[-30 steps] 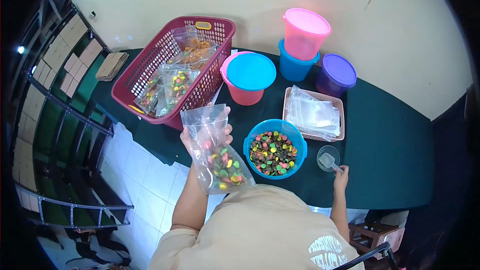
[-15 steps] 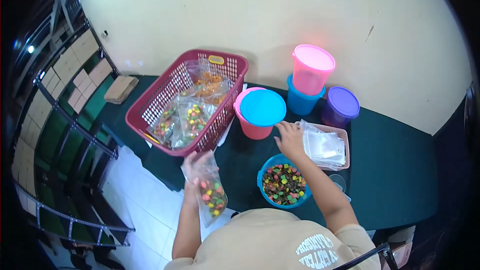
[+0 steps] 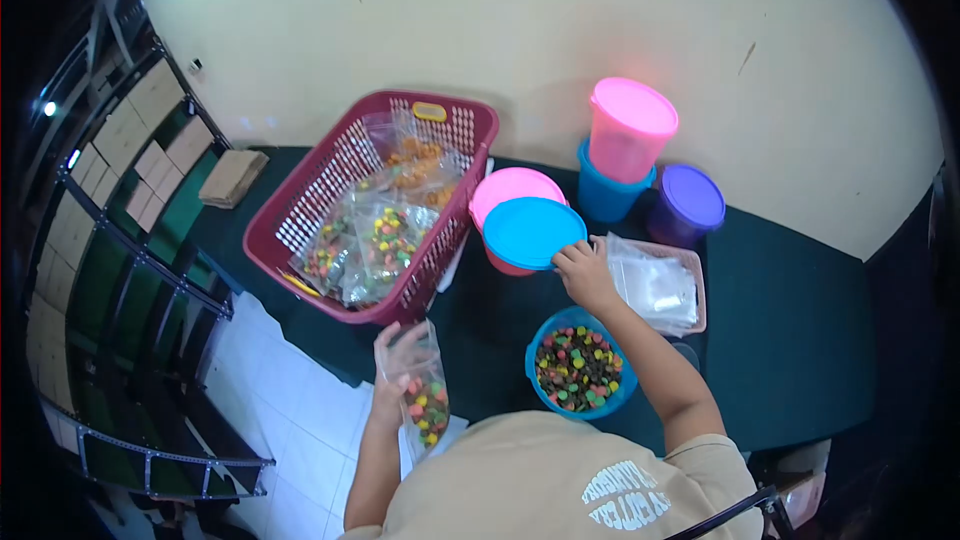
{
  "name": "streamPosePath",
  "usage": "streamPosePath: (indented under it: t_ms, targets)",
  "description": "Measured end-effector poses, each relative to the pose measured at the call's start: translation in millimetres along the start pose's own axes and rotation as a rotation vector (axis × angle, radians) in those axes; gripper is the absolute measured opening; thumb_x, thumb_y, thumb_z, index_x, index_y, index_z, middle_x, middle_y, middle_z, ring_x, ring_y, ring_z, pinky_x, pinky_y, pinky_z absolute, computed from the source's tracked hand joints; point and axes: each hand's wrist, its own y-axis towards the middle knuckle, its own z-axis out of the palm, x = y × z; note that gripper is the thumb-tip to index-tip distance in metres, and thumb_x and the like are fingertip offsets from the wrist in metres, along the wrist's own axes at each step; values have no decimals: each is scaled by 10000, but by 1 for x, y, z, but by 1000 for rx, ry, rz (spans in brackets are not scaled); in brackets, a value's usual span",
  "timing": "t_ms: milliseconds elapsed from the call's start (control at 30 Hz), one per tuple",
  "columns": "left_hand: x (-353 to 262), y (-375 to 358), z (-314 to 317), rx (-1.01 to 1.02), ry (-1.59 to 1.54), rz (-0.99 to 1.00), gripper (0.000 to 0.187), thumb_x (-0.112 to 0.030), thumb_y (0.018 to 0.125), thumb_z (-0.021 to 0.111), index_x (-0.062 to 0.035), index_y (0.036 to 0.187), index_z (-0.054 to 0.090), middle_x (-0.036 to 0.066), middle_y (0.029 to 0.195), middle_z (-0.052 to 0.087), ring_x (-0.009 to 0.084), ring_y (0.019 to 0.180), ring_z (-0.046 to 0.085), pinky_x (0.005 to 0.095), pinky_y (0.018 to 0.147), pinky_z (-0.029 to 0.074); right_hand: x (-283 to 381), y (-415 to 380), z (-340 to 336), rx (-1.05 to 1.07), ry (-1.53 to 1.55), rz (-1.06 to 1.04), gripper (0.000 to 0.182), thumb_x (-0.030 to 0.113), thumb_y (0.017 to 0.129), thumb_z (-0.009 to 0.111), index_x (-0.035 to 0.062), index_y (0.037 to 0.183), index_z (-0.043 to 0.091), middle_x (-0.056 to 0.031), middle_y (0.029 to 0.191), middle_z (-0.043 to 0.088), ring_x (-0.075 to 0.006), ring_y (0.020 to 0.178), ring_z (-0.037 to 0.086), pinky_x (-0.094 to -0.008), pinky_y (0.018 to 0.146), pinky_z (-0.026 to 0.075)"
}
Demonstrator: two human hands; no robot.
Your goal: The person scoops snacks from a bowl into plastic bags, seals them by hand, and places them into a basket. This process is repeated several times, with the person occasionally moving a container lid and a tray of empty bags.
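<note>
My left hand (image 3: 396,365) is closed on a clear plastic bag (image 3: 427,400) partly filled with small round sweets in pink, yellow, green and brown. The bag hangs upright near the table's front edge. With its fingers at the rim, my right hand (image 3: 585,273) grips a round blue lid (image 3: 533,232). The lid overlaps the front of a pink tub (image 3: 515,187) whose pink top shows behind it. Below my right hand is a blue bowl (image 3: 531,380) of the same coloured sweets (image 3: 580,368), its right edge beside my forearm.
A maroon basket (image 3: 268,237) at the left holds several filled bags (image 3: 390,235). Behind stand a pink tub (image 3: 632,130) on a blue tub (image 3: 608,192), and a purple tub (image 3: 687,202). Empty clear bags (image 3: 655,285) lie in a pink tray (image 3: 700,290) at right.
My right hand has drawn the blue lid toward me and slightly right, uncovering more of the pink tub's top. My left hand and its bag have shifted slightly, still held together.
</note>
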Motion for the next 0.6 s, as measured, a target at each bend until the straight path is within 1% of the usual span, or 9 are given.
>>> streamPosePath:
  t_ms: [67, 133, 200, 233, 300, 433, 500, 533, 600]
  targets:
    - [1, 9, 6, 62, 39, 70, 956, -454, 692, 716, -105, 1408, 186, 204, 1393, 392, 298, 1105, 521, 414, 945, 433, 13, -35, -29, 9, 34, 7, 156, 112, 765, 610, 141, 918, 596, -10, 908, 580, -213, 952, 549, -546, 967, 324]
    - [3, 17, 16, 69, 36, 63, 963, -455, 691, 720, -102, 1409, 183, 203, 1396, 387, 300, 1109, 518, 419, 949, 430, 19, -84, -57, 70, 37, -48, 180, 103, 722, 636, 140, 897, 611, -2, 936, 598, -213, 956, 556, -535, 978, 328]
    - [5, 23, 26, 74, 34, 59, 970, -456, 690, 723, -99, 1410, 179, 202, 1400, 382, 302, 1113, 514, 423, 953, 428, 20, -131, -79, 152, 137, -111, 207, 71, 691, 638, 125, 890, 621, -10, 978, 613, -216, 987, 561, -508, 972, 363]
    - [6, 25, 31, 94, 38, 43, 971, -454, 691, 723, -98, 1411, 176, 202, 1401, 380, 300, 1117, 512, 424, 957, 426, 18, -148, -89, 167, 139, -108, 207, 71, 691, 638, 125, 890, 621, -10, 978, 613, -216, 987, 561, -508, 972, 363]
    - [11, 29, 41, 135, 43, 22, 969, -448, 694, 713, -90, 1410, 169, 201, 1401, 380, 294, 1124, 507, 424, 966, 421, 13, -177, -104, 216, 215, -103, 238, 42, 674, 643, 108, 901, 617, -26, 1018, 618, -227, 1037, 558, -480, 952, 409]
    - [20, 36, 63, 181, 36, 24, 942, -425, 707, 692, -70, 1405, 170, 208, 1400, 381, 295, 1130, 506, 421, 985, 410, -4, -207, -110, 242, 171, -59, 233, 26, 674, 639, 92, 895, 611, -44, 1036, 619, -247, 1057, 554, -453, 930, 444]
    - [22, 36, 77, 213, 41, 30, 932, -421, 711, 690, -71, 1404, 173, 211, 1399, 381, 296, 1134, 505, 424, 987, 410, -9, -206, -109, 251, 203, -26, 227, 22, 679, 633, 88, 895, 608, -51, 1043, 618, -261, 1058, 554, -419, 912, 462]
    - [23, 36, 82, 243, 53, 44, 923, -418, 716, 688, -72, 1403, 177, 214, 1398, 381, 298, 1138, 504, 427, 989, 409, -8, -203, -109, 254, 204, -27, 227, 22, 679, 633, 88, 895, 608, -51, 1043, 618, -261, 1058, 554, -419, 912, 462]
    - [24, 33, 89, 245, 49, 36, 915, -411, 717, 690, -74, 1400, 184, 216, 1398, 380, 302, 1147, 501, 433, 988, 411, -5, -196, -108, 249, 199, 21, 216, 15, 685, 629, 81, 890, 606, -55, 1048, 616, -265, 1058, 555, -387, 898, 472]
